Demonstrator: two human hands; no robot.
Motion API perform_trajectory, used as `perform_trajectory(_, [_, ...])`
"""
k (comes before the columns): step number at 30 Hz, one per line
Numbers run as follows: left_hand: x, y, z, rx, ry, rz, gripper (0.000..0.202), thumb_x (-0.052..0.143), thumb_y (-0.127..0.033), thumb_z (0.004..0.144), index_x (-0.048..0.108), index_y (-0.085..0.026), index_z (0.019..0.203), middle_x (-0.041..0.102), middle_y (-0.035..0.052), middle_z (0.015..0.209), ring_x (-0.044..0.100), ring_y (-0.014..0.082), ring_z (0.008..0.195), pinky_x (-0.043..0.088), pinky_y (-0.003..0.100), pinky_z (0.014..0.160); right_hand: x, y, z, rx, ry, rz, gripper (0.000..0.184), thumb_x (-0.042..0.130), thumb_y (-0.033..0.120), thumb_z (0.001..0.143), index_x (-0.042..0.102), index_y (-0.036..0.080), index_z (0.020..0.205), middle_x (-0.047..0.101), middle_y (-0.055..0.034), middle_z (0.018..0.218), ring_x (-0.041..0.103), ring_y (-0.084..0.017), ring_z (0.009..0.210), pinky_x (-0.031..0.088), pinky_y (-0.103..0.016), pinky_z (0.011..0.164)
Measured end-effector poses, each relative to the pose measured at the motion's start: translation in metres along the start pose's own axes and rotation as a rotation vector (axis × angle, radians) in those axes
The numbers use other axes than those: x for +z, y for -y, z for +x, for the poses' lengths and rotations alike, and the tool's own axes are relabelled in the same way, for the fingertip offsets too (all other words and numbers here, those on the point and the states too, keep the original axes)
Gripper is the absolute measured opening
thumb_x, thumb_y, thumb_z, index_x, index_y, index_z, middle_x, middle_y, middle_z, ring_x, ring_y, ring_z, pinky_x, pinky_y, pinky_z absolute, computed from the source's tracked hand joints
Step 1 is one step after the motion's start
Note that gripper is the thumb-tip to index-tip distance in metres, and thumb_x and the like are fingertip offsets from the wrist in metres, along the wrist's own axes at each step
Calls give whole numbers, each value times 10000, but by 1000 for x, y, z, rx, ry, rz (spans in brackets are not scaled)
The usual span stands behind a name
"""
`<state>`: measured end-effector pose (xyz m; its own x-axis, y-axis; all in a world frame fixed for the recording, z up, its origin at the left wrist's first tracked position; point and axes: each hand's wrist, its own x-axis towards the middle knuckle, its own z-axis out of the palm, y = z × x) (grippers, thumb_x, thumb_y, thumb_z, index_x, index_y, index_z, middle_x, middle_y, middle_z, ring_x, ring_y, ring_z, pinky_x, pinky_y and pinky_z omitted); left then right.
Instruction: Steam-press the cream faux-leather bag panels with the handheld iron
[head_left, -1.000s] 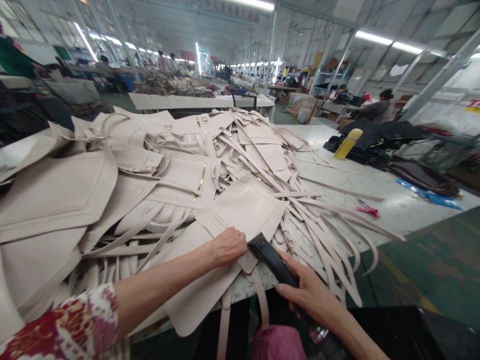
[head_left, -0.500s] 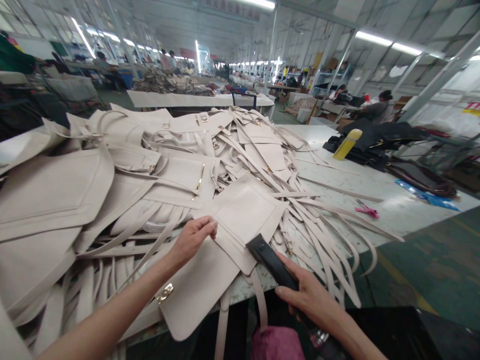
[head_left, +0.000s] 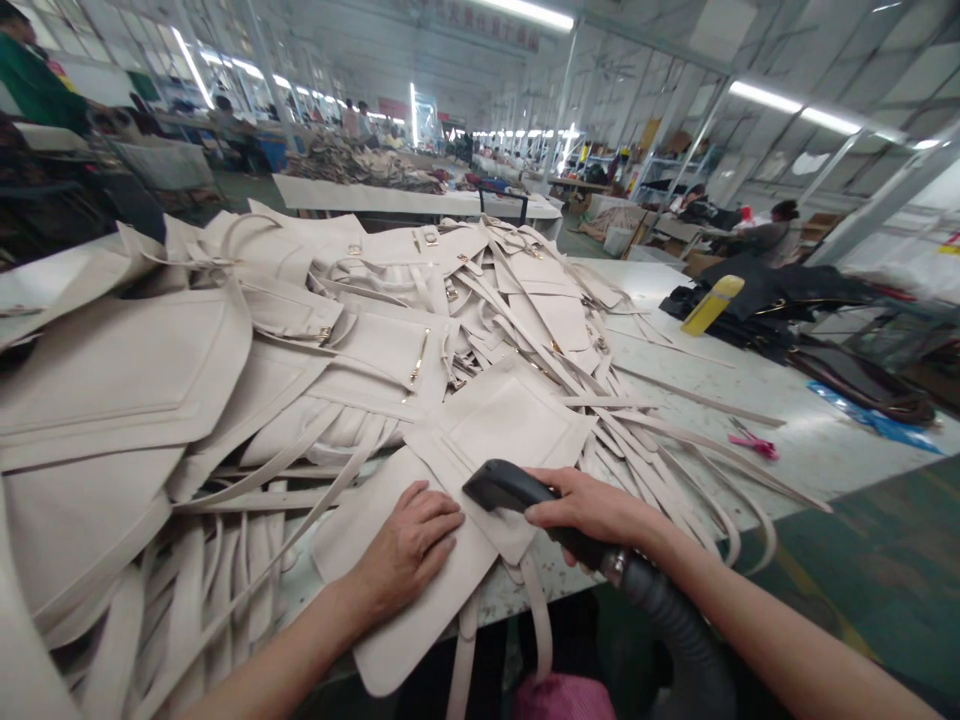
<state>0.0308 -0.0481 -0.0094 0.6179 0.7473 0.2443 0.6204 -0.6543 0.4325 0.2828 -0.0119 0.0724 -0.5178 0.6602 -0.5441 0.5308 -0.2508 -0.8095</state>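
My right hand (head_left: 581,510) is wrapped round a black nozzle (head_left: 510,487) with a ribbed hose (head_left: 667,610) trailing from its back end. Its flat mouth meets or hovers just over a beige leather-like bag panel (head_left: 442,535); any small gap is hard to judge. Just left of the mouth, my left hand (head_left: 409,550) lies flat on this panel, fingers stretched out and holding nothing. Stitched lines run across the piece, and beige straps (head_left: 536,610) hang from it over the table's front edge. The panel's gold clasp is out of sight, apparently under my left hand and forearm.
Beige bag pieces (head_left: 120,370) are heaped over the left and middle of the table (head_left: 675,400). Loose straps (head_left: 697,480) spread rightward. Pink-handled scissors (head_left: 754,443), a yellow bottle (head_left: 712,305) and black bags (head_left: 795,290) lie on the right. People sit at workstations farther back.
My left hand has gone from a pinch at the panel's upper edge to lying flat lower down. My right hand has brought the nozzle up and left onto or just over the panel.
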Motion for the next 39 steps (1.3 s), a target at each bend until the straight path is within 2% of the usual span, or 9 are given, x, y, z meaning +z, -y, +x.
perform_trajectory(5, [0,0,1,3,-16,-16,278,403,-157,833,576,-221,1041,600,44,966,522,163,953,233,433,1022,7,22,46,-92,51,0,300,557,240,720,552,217,1020,511,48,558,510,-91,368,411,-159,344])
perform_trajectory(9, [-3,-14,-1,-46,52,48,371,521,-314,768,521,-197,1121,557,72,1052,481,215,1025,174,477,1040,13,31,66,-196,-110,5,347,578,254,716,547,233,1060,501,51,609,501,-75,386,415,-152,345])
perform_trajectory(12, [-2,-32,-5,-118,114,125,671,619,-396,646,405,-198,1250,487,98,1173,408,272,1119,100,533,1039,8,24,48,-239,-228,10,437,548,266,745,478,252,1176,471,59,595,514,-87,404,412,-151,333])
perform_trajectory(14, [3,-43,-7,-153,126,161,760,620,-344,619,324,-211,1307,432,109,1242,345,290,1176,73,555,1028,5,10,19,-235,-250,21,473,535,260,753,451,262,1218,463,65,567,521,-100,399,408,-157,320])
perform_trajectory(19, [16,-51,3,-183,76,125,552,536,-193,630,473,-225,1178,460,87,1159,383,257,1112,195,487,1001,19,-41,-69,-28,-232,155,615,520,201,746,324,257,1327,490,87,451,475,-94,338,409,-158,306])
perform_trajectory(22, [18,-47,12,-180,44,69,461,537,-170,590,559,-206,1049,483,76,1040,429,243,1000,320,409,915,39,-61,-97,1,-206,249,644,518,156,724,323,252,1331,538,70,534,470,-73,363,405,-137,323])
perform_trajectory(27, [19,-45,12,-162,25,62,481,521,-162,569,551,-208,1047,480,69,1014,424,244,982,342,391,886,62,-55,-82,-73,-171,248,627,517,107,679,416,261,1279,518,77,562,445,-52,359,392,-118,329])
perform_trajectory(33, [18,-49,11,-199,39,91,513,505,-143,557,507,-163,1070,458,83,1041,413,235,994,343,362,892,61,-47,-68,-113,-411,201,653,493,191,739,276,240,1353,498,76,503,470,-93,357,403,-159,317])
perform_trajectory(39, [23,-60,21,-257,69,214,363,485,-111,584,521,-177,939,454,78,979,418,235,947,329,393,870,65,-53,-91,-108,-257,224,619,497,107,669,422,242,1269,474,82,568,377,-47,360,351,-137,345])
